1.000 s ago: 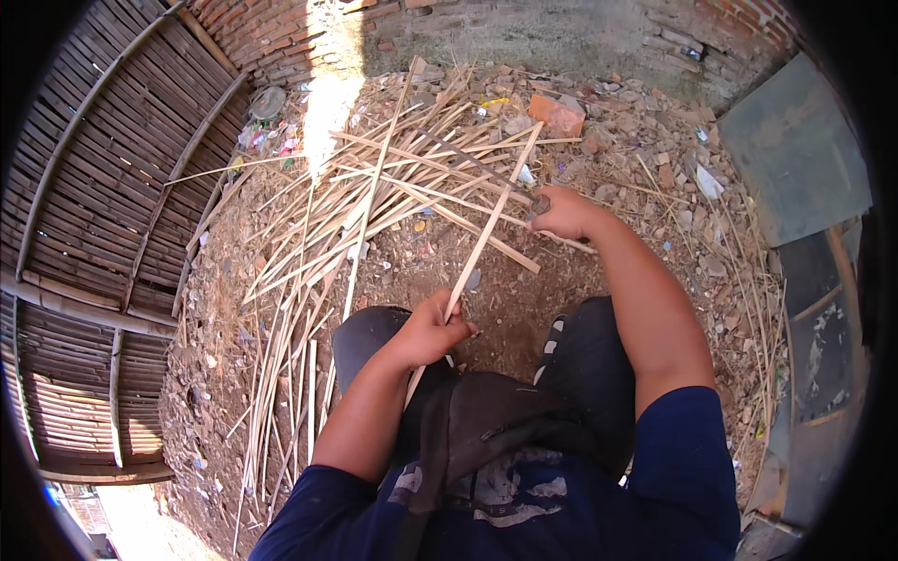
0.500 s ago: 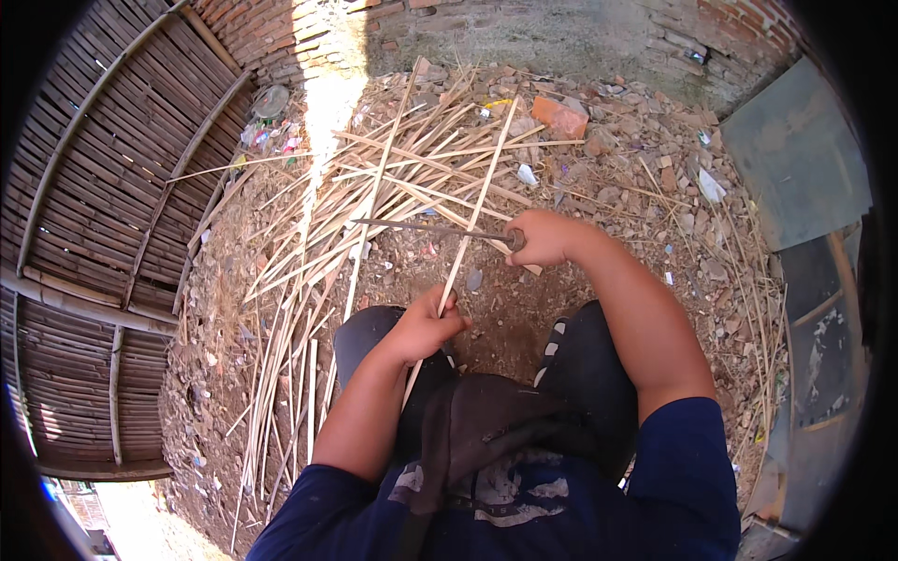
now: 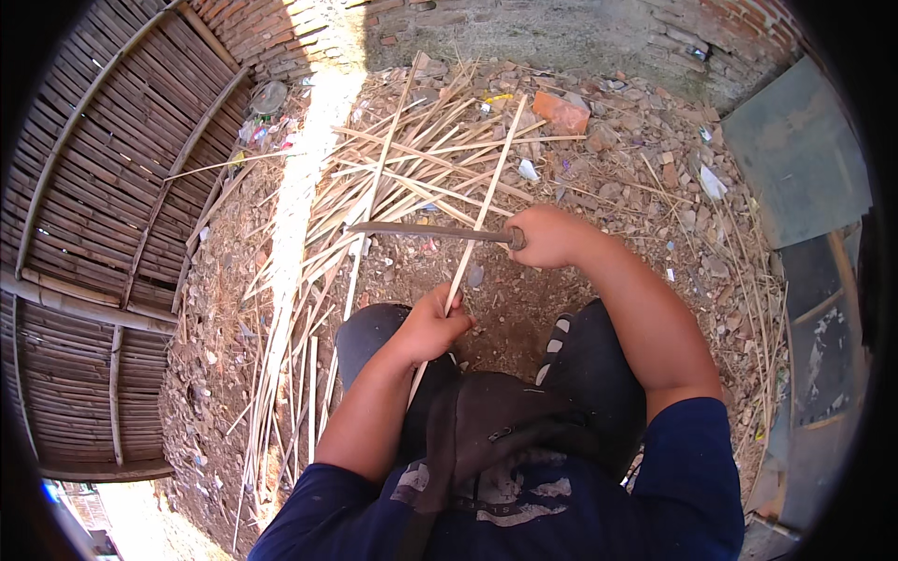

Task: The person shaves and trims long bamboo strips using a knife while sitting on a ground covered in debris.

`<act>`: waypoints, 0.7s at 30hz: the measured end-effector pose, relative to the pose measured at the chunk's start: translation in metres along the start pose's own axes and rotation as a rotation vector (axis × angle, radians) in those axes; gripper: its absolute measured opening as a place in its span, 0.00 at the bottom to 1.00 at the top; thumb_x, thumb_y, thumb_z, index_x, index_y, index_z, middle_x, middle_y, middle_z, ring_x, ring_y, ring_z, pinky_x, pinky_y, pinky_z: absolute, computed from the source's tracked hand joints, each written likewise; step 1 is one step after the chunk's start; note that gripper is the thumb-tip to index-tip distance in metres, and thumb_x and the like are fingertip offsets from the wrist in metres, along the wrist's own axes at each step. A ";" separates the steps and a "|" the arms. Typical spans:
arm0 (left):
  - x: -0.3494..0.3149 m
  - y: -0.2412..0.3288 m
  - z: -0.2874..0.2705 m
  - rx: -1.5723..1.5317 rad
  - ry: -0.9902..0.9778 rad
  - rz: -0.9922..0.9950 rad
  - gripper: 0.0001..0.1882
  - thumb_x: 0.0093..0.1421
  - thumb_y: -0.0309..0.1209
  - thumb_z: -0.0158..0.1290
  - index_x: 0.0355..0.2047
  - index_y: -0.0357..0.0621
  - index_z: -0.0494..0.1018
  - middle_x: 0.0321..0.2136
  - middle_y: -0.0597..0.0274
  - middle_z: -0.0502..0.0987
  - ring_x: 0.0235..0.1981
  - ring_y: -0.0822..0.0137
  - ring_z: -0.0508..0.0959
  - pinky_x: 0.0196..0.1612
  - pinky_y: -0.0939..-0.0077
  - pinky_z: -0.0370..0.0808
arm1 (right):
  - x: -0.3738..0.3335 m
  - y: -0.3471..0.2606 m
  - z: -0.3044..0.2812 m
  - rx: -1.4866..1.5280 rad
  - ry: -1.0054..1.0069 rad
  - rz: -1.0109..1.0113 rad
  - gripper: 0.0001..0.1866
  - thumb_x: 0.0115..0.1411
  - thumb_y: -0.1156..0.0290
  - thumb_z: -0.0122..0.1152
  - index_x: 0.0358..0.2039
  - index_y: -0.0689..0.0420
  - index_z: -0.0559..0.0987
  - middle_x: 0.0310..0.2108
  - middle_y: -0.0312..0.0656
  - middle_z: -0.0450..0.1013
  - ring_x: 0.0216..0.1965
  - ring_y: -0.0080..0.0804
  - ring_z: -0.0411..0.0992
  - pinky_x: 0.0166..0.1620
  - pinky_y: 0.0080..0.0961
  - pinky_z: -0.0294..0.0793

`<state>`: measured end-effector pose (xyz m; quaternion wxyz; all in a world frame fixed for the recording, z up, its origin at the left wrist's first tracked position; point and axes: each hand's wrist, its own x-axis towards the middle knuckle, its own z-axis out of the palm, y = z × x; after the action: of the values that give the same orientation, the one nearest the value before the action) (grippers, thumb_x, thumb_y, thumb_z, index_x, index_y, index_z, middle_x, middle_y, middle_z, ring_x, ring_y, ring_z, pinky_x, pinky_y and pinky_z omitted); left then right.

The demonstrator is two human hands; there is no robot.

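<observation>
Pale wood, cut into a long thin strip [image 3: 496, 178], runs through the left hand [image 3: 432, 327], whose fingers are curled closed around its lower part, with the thumb lying across toward the right. The strip slants up and away from the person's lap, its far end over the near edge of the rubble, left of an orange brick [image 3: 561, 112]. The right hand [image 3: 545, 236] is closed in a fist around the handle of a long knife [image 3: 421, 230]; most of the handle is hidden by the fingers. The blade points left and crosses the strip above the left hand; whether the two touch, I cannot tell. Beyond the hands, a loose pile of similar strips [image 3: 426, 168] lies criss-crossed on the dirt, and more trail down the left side. A white scrap [image 3: 528, 170] lies just right of the held strip. A brick wall [image 3: 543, 42] stands at the back, a bamboo wall [image 3: 94, 140] at the left, and a grey sheet [image 3: 795, 150] leans at the right.
</observation>
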<state>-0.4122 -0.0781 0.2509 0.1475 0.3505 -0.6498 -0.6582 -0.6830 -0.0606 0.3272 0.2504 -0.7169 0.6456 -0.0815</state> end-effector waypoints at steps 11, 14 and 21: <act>-0.005 0.015 0.008 0.142 -0.024 -0.017 0.15 0.58 0.22 0.60 0.32 0.48 0.62 0.22 0.74 0.65 0.22 0.80 0.64 0.25 0.79 0.63 | 0.007 0.052 0.004 0.086 0.177 0.058 0.17 0.49 0.61 0.69 0.38 0.56 0.83 0.30 0.51 0.79 0.36 0.50 0.79 0.41 0.45 0.77; -0.005 0.011 0.006 0.148 0.016 -0.011 0.16 0.58 0.21 0.60 0.32 0.48 0.62 0.22 0.75 0.64 0.22 0.80 0.64 0.25 0.79 0.63 | 0.002 0.013 0.004 -0.019 0.072 -0.011 0.18 0.49 0.61 0.68 0.39 0.57 0.83 0.31 0.53 0.79 0.37 0.52 0.79 0.42 0.44 0.77; -0.006 0.019 0.006 0.070 -0.040 -0.014 0.17 0.57 0.20 0.60 0.31 0.49 0.61 0.21 0.76 0.63 0.22 0.81 0.64 0.28 0.80 0.66 | 0.015 0.059 -0.002 0.116 0.013 0.174 0.24 0.49 0.57 0.71 0.45 0.57 0.83 0.40 0.54 0.80 0.43 0.48 0.79 0.46 0.42 0.77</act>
<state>-0.4174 -0.0717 0.2702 0.1173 0.3468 -0.6728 -0.6429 -0.7340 -0.0783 0.2978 0.2936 -0.6419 0.7011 -0.1013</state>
